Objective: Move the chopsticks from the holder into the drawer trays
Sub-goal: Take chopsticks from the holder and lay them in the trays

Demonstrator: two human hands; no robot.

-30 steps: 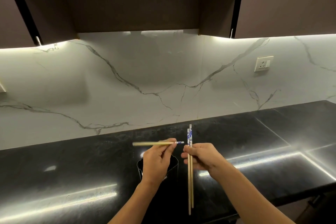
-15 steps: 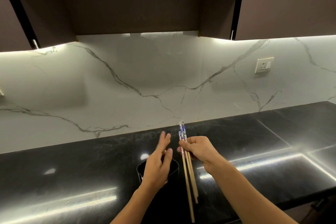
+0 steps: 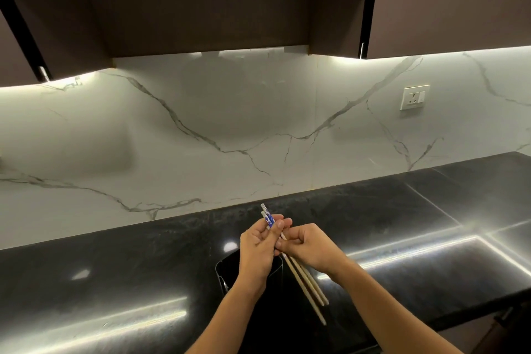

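Black counter [image 3: 115, 267], marble wall [image 3: 201, 123] behind: chopsticks [image 3: 305, 282] held in both hands.
My left hand [image 3: 257, 250] and right hand [image 3: 310, 247] each curl round them, patterned ends toward 11 o'clock, tips toward 5; holder [image 3: 227, 270] at their 7 o'clock.

three chopsticks [image 3: 305, 290], one holder [image 3: 227, 273], one wall socket [image 3: 413, 97]

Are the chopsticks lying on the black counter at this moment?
No, the left hand and the right hand hold the chopsticks in the air above the counter.
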